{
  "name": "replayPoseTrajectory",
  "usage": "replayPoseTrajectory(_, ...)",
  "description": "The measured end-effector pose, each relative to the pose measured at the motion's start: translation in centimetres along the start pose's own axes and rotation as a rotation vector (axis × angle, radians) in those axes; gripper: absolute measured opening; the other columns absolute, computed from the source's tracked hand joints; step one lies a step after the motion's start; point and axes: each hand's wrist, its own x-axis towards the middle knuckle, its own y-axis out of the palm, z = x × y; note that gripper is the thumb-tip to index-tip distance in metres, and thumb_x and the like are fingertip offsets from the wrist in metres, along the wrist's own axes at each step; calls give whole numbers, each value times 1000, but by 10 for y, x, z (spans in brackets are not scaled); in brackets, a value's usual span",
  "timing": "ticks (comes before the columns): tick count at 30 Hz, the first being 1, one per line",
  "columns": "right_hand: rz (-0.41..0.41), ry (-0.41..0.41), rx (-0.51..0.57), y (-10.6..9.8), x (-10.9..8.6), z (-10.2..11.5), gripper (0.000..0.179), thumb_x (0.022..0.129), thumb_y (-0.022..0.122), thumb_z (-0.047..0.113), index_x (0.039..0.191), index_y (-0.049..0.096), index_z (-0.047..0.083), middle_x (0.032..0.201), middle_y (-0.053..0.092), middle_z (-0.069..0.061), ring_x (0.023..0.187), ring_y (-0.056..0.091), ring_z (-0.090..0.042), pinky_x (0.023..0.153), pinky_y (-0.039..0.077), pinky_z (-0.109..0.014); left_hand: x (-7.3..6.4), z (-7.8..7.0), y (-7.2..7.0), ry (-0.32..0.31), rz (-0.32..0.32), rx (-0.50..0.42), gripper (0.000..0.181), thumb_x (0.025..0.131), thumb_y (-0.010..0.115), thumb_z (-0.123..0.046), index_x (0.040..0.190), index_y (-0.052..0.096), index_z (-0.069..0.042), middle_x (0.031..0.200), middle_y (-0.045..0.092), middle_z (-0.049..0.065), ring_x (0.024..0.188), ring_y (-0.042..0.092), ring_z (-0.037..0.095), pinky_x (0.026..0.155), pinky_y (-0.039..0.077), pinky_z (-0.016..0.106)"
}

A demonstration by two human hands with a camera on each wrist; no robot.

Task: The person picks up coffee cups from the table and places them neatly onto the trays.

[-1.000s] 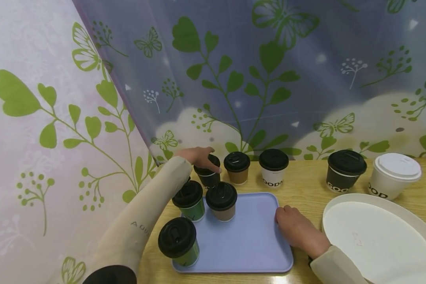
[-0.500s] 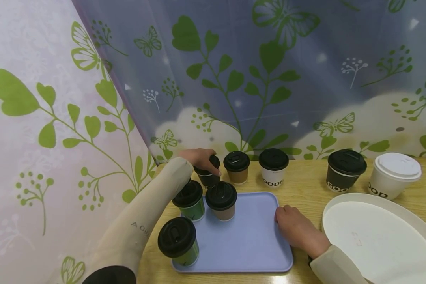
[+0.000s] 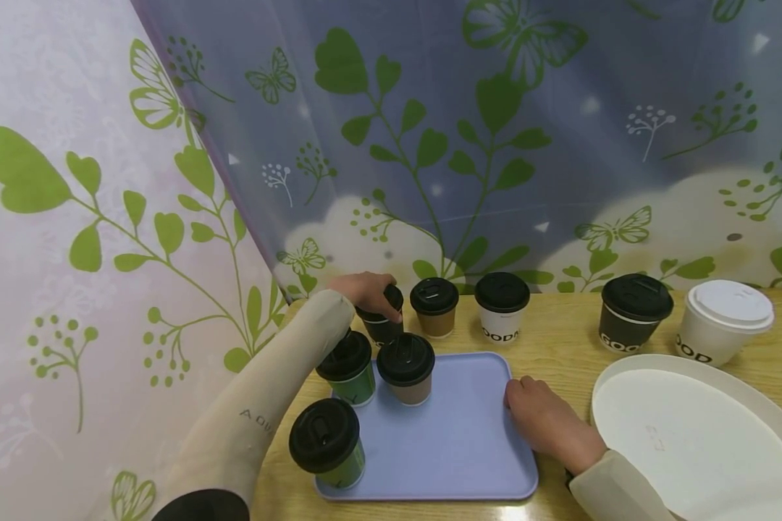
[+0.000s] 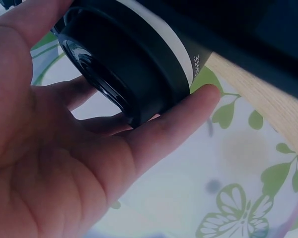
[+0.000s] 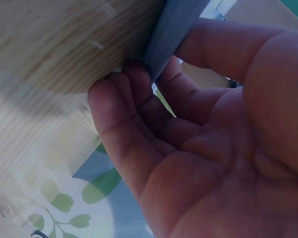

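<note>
At the back left of the table my left hand (image 3: 369, 293) holds a black paper coffee cup (image 3: 384, 333) from above by its black lid. The left wrist view shows the fingers round that lid (image 4: 124, 59), with a white band below it. My right hand (image 3: 547, 420) grips the right rim of a lavender tray (image 3: 456, 449), its fingers curled at the edge in the right wrist view. On the tray's left part stand two green cups, one in front (image 3: 342, 467) and one behind (image 3: 357, 387), and a brown cup (image 3: 412, 391), all with black lids.
Along the back stand a brown cup (image 3: 435, 323), a white cup with a black lid (image 3: 500, 325), a black cup (image 3: 625, 329) and a white-lidded white cup (image 3: 710, 336). A round white tray (image 3: 704, 434) lies at right. A patterned curtain (image 3: 430, 181) hangs behind the table.
My left hand's thumb and fingers have drawn in closer on the black cup's lid. The right hand stays at the tray's rim, and the cups have not moved.
</note>
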Motion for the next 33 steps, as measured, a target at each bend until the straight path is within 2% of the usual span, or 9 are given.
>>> replayPoseTrajectory(8,-22,9,5,1,0,1,9,99,55,-2,93,60,3,87,54,-11,81,55,-30,73,51,-48,2,3,3,7,0,-29,89,92,72,-56,164,29,-26,167,33,7,151,34,32,115,35,53)
replayPoseTrajectory(18,-20,5,8,2,0,0,8,98,55,-1,93,61,3,87,53,-11,81,54,-30,74,50,-48,0,4,-1,12,-24,-20,86,94,70,-54,163,31,-22,165,35,10,149,36,33,113,37,53)
replayPoseTrajectory(21,-14,6,10,1,0,0,9,99,54,-1,94,61,2,87,53,-11,82,54,-29,74,50,-48,-1,4,-2,10,-23,-28,86,94,71,-54,163,31,-21,163,38,11,146,41,33,109,42,52)
replayPoseTrajectory(25,-7,8,11,0,0,0,9,99,54,-1,95,61,2,88,53,-11,82,54,-30,75,51,-49,-2,4,-4,-4,-12,-68,86,94,72,-53,163,30,-21,161,39,12,136,51,32,95,52,48)
replayPoseTrajectory(28,-18,-3,5,0,-1,0,8,98,55,-2,94,60,3,87,53,-11,81,54,-30,74,50,-48,-4,4,-5,-10,-16,-87,86,94,72,-52,163,30,-21,161,39,13,132,54,32,89,55,47)
replayPoseTrajectory(33,-41,-18,-10,0,-1,1,8,97,57,-2,92,60,3,85,53,-11,79,54,-29,73,50,-47,-11,2,-7,-7,-55,-34,83,94,70,-52,162,32,-22,160,39,14,134,52,34,97,50,51)
